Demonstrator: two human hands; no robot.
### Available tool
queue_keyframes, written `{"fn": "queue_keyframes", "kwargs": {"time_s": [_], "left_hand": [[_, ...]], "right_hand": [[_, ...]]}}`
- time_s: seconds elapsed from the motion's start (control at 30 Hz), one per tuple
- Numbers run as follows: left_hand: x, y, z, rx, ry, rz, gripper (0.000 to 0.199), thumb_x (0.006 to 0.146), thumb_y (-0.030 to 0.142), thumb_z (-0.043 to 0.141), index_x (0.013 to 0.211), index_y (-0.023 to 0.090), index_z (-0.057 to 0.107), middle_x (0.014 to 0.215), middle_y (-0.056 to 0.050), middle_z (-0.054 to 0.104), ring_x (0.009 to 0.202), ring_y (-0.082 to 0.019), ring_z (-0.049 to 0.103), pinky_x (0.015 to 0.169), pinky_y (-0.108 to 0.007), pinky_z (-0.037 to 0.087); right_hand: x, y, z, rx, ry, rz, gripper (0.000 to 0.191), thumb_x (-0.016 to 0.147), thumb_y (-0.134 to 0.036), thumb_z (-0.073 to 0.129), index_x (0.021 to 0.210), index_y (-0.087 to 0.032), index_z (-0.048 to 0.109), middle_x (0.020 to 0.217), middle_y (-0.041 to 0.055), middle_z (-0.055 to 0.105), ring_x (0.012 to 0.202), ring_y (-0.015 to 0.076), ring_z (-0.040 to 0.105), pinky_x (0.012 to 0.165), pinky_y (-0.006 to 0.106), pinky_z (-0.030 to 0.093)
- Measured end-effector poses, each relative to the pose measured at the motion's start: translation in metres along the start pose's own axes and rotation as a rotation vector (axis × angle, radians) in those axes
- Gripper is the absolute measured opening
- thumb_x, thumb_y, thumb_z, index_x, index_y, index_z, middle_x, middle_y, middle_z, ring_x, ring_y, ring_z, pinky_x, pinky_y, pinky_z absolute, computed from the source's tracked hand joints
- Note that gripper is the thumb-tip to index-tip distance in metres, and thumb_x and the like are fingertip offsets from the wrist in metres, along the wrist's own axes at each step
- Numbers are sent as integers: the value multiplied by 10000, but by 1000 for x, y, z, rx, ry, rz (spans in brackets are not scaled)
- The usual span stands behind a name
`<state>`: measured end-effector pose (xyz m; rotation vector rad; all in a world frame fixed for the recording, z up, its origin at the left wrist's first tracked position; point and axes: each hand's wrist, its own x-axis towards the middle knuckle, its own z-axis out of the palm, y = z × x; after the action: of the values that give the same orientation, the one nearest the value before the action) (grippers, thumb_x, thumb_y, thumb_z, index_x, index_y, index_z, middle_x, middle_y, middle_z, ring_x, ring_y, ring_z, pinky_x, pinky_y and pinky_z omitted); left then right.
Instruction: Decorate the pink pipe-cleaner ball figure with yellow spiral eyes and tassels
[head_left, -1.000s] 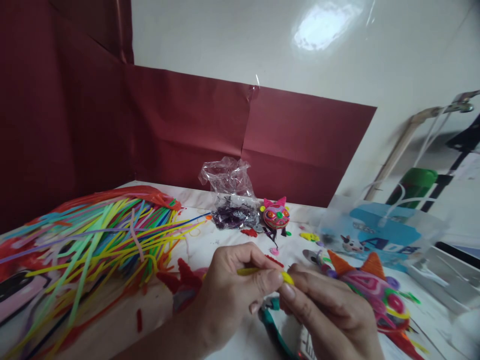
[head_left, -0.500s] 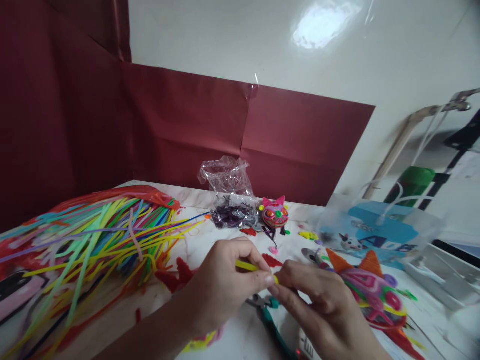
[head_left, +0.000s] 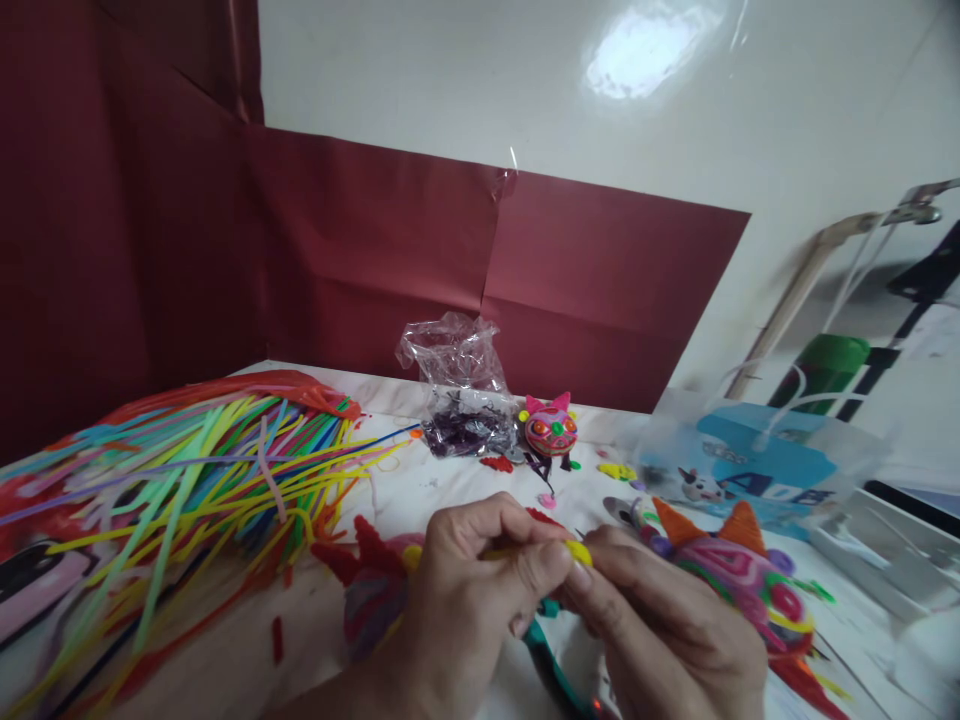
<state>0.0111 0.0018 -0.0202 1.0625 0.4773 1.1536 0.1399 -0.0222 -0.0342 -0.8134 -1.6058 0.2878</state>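
Observation:
My left hand and my right hand meet at the lower middle, thumbs and fingertips pressed together around a small yellow piece. Part of the yellow strip runs back under my left fingers, which hide it. Below the hands lies a teal-handled tool, partly covered. Left of my left hand is a red and purple fuzzy figure, half hidden by the wrist. A pink figure with orange ears rests right of my right hand.
A pile of coloured pipe cleaners spreads over the left. Behind the hands stand a clear plastic bag and a small pink-eared figure. At right are a blue-and-clear bag and a white tray.
Both hands have shifted slightly right and down. The yellow piece now shows as a small rounded bit between the fingertips, and more of the red and purple figure is visible.

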Motion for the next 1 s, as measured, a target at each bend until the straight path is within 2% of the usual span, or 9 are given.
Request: {"fn": "queue_keyframes", "kwargs": {"time_s": [0.1, 0.23, 0.33, 0.4, 0.5, 0.67, 0.87, 0.93, 1.0], "left_hand": [[0, 10, -3, 242, 15, 108, 138, 722, 259, 652, 646, 146, 629, 548, 43, 506, 498, -53, 430, 480, -182, 329], [1, 32, -11, 806, -41, 240, 129, 713, 102, 581, 615, 152, 646, 633, 21, 569, 644, -95, 519, 606, -216, 377], [3, 36, -16, 977, -99, 201, 122, 700, 107, 591, 603, 154, 649, 624, 26, 550, 639, -100, 517, 598, -225, 367], [5, 34, -17, 912, -109, 162, 99, 698, 133, 606, 622, 157, 664, 641, 23, 566, 648, -105, 530, 601, -224, 378], [8, 30, -18, 748, -114, 136, 94, 702, 155, 619, 640, 161, 691, 647, 15, 603, 649, -102, 540, 606, -217, 394], [9, 24, -17, 493, -84, 47, 97, 690, 233, 658, 690, 146, 701, 587, 24, 568, 454, -47, 411, 429, -179, 310], [8, 11, -9, 83, -37, -69, 141, 627, 248, 708, 604, 140, 621, 449, 49, 516, 351, -19, 357, 367, -152, 266], [7, 11, -7, -35, -41, -129, 170, 585, 250, 728, 592, 145, 595, 440, 55, 514, 339, -10, 342, 359, -145, 240], [7, 13, -6, -41, -50, -150, 168, 581, 251, 719, 584, 150, 585, 437, 58, 508, 344, -13, 335, 366, -147, 245]], "right_hand": [[1, 1, 4, -26, 12, 31, 139, 848, -213, 590, 725, -209, 654, 566, -31, 527, 505, 103, 471, 476, 207, 361], [10, 0, 0, -176, -274, 58, 270, 883, -267, 517, 645, -170, 598, 560, -17, 550, 501, 100, 492, 477, 191, 376], [16, 1, -5, -239, -437, 36, 343, 907, -284, 465, 598, -160, 546, 539, -12, 531, 479, 96, 473, 467, 196, 360], [16, 2, -7, -228, -446, 16, 351, 919, -289, 449, 603, -161, 535, 538, -14, 510, 484, 97, 461, 478, 206, 354], [16, 2, -8, -189, -364, -23, 317, 909, -255, 478, 605, -171, 511, 537, -31, 476, 494, 91, 441, 480, 202, 343], [14, 1, -6, -107, -204, -71, 325, 866, -165, 533, 560, -182, 426, 505, -61, 400, 454, 72, 390, 434, 190, 301], [8, -2, -3, -60, -119, -54, 181, 846, -126, 555, 701, -221, 609, 581, -47, 518, 511, 96, 478, 480, 197, 359], [7, -1, -2, -52, -106, -100, 178, 846, -110, 553, 724, -227, 608, 595, -48, 518, 517, 95, 481, 501, 199, 371], [8, 1, -3, -68, -119, -150, 174, 854, -101, 537, 732, -215, 586, 595, -45, 495, 511, 92, 464, 500, 201, 367]]}}
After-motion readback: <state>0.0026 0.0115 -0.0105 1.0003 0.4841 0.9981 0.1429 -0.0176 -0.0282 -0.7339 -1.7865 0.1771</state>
